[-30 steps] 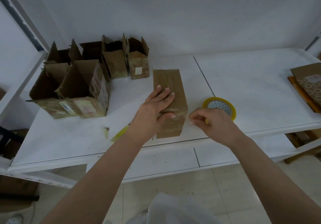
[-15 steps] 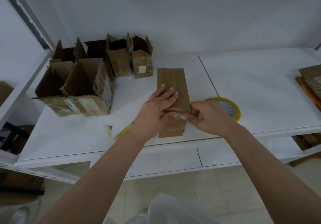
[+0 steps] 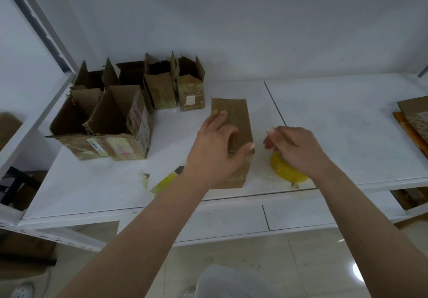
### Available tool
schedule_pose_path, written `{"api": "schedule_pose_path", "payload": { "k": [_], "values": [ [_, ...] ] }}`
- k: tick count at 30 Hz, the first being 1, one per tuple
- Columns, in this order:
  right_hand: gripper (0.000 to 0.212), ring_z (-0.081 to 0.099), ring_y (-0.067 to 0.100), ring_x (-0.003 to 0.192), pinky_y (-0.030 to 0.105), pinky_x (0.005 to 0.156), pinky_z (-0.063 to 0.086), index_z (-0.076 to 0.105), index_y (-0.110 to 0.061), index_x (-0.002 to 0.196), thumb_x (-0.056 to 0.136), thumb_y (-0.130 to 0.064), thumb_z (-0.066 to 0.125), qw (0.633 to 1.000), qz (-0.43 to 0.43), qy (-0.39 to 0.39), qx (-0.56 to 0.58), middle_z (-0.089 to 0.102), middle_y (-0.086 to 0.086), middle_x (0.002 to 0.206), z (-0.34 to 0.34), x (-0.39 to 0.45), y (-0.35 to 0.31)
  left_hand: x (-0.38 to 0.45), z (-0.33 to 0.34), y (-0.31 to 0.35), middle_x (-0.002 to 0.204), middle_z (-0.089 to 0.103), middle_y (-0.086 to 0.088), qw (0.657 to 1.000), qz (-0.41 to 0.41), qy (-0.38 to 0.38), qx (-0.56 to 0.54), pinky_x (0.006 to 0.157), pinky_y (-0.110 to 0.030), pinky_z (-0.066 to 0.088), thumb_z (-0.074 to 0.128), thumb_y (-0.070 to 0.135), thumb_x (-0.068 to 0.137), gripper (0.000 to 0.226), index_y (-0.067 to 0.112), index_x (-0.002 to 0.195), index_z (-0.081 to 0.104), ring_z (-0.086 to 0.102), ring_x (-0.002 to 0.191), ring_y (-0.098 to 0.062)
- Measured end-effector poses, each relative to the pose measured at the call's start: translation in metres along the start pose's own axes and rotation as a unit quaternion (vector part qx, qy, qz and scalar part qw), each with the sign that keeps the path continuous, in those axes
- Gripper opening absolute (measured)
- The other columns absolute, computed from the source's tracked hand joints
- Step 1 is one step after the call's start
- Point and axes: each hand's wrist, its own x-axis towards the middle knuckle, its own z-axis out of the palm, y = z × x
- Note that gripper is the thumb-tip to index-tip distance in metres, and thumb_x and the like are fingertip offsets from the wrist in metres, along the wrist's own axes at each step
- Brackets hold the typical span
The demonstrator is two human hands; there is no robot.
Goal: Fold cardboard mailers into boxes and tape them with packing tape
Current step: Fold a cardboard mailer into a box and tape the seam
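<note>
A closed brown cardboard box (image 3: 234, 115) lies lengthwise on the white shelf table (image 3: 335, 112), with clear tape shining on its near end. My left hand (image 3: 215, 149) grips it across the top, fingers over the left edge and thumb on the right edge. Just right of the box, my right hand (image 3: 296, 152) hovers with thumb and forefinger pinched together, seemingly on a faint strip of clear tape. The yellow packing tape roll (image 3: 284, 170) sits tilted under that hand near the table's front edge.
Several open-topped cardboard boxes (image 3: 108, 126) stand at the back left. A yellow cutter-like tool (image 3: 166, 179) and a tape scrap (image 3: 146, 178) lie left of my forearm. Flat cardboard mailers (image 3: 414, 115) lie at the right edge. A white shelf post (image 3: 46, 43) rises at left.
My left hand went from lying flat on the box to gripping it across the top. My right hand drew away from the box to the right. The tape roll now looks tilted and nearer the front edge.
</note>
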Motion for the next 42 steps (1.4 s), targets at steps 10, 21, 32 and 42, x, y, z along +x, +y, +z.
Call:
{"api": "schedule_pose_path", "payload": {
  "k": [10, 21, 32, 42],
  "values": [
    [0.053, 0.046, 0.023, 0.126, 0.037, 0.102, 0.034, 0.046, -0.022, 0.138, 0.089, -0.024, 0.066, 0.974, -0.09, 0.006, -0.207, 0.052, -0.001, 0.139, -0.011, 0.01, -0.023, 0.023, 0.005, 0.024, 0.151, 0.025, -0.018, 0.978, -0.106, -0.101, 0.148, 0.105, -0.044, 0.032, 0.062, 0.053, 0.074, 0.097, 0.007, 0.146, 0.017, 0.034, 0.131, -0.04],
    [0.121, 0.041, 0.027, 0.128, 0.04, 0.109, 0.025, -0.002, -0.015, 0.154, 0.068, -0.05, 0.076, 0.906, -0.22, -0.085, -0.35, 0.044, 0.009, 0.141, -0.005, 0.031, -0.08, 0.018, -0.07, -0.012, 0.131, 0.048, -0.008, 0.959, 0.212, -0.079, 0.173, 0.105, -0.036, 0.025, 0.068, 0.015, 0.057, 0.065, 0.012, 0.119, 0.048, 0.041, 0.12, -0.026],
    [0.069, 0.058, 0.024, 0.103, 0.036, 0.08, 0.047, 0.038, -0.03, 0.126, 0.076, -0.076, 0.052, 0.987, 0.026, 0.046, -0.154, 0.06, 0.001, 0.112, 0.006, 0.03, -0.083, 0.002, -0.031, -0.005, 0.109, 0.054, 0.015, 0.926, -0.075, -0.028, -0.369, 0.098, -0.041, 0.05, 0.039, 0.031, 0.104, 0.038, 0.041, 0.14, 0.043, 0.055, 0.103, -0.009],
    [0.031, 0.059, 0.017, 0.108, 0.034, 0.096, 0.046, 0.062, -0.026, 0.127, 0.099, -0.033, 0.051, 0.998, 0.032, -0.047, -0.034, 0.064, 0.001, 0.122, 0.027, 0.007, -0.043, 0.003, -0.002, -0.036, 0.122, 0.058, 0.011, 0.956, -0.064, -0.076, -0.277, 0.093, -0.011, 0.045, 0.048, 0.016, 0.101, 0.036, 0.022, 0.136, 0.054, 0.058, 0.113, -0.009]
  ]
}}
